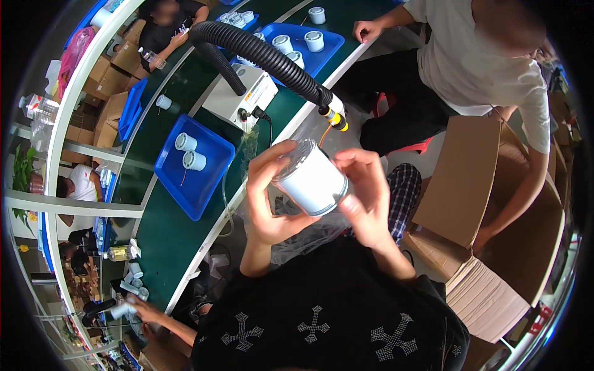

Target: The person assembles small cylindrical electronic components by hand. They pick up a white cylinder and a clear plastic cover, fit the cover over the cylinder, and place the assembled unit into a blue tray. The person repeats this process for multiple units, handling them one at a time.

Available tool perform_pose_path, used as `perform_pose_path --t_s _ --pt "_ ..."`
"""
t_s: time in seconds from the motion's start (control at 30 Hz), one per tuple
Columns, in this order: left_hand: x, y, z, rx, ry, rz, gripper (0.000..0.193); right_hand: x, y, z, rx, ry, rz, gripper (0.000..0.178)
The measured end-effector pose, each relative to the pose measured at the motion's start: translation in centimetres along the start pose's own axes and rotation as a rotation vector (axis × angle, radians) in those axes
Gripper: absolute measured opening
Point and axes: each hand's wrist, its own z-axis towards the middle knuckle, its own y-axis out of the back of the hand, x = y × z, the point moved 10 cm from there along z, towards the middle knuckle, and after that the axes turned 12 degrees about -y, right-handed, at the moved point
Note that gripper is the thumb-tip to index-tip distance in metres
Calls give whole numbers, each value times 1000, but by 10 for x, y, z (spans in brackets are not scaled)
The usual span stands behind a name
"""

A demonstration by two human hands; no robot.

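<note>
Between my two hands is a white cylindrical canister point(314, 182), held tilted in front of my chest. Its shiny, clear-looking end points up and left; the other end, with a rim, faces down and right. My left hand point(269, 195) wraps its left side, fingers over the top end and thumb underneath. My right hand point(366, 191) grips the right side, with the thumb near the lower rim. Just above the canister hangs the yellow-and-black tip point(336, 120) of a ribbed black hose point(266, 59).
A blue tray point(197, 201) with two white canisters point(194, 161) lies on the green table point(162, 247). Behind it stands a white box-shaped machine point(253, 93); another blue tray point(331, 46) holds several canisters. At right, a co-worker point(476, 68) reaches into an open cardboard box point(461, 179).
</note>
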Motion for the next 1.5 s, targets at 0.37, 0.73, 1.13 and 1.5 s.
perform_pose_path --t_s 0.37,0.73,1.13,1.5 --pt "18 -15 -7 54 356 -263 82 8 2 6 159 4 -251 77" --pt "34 -25 -14 242 468 -143 73 9 3 4 243 -26 -412 78" --pt "29 -21 -8 232 341 -41 63 -2 8 4 281 -74 -392 77" --pt "31 -18 -10 243 367 -73 65 0 10 4 259 -72 -362 73"
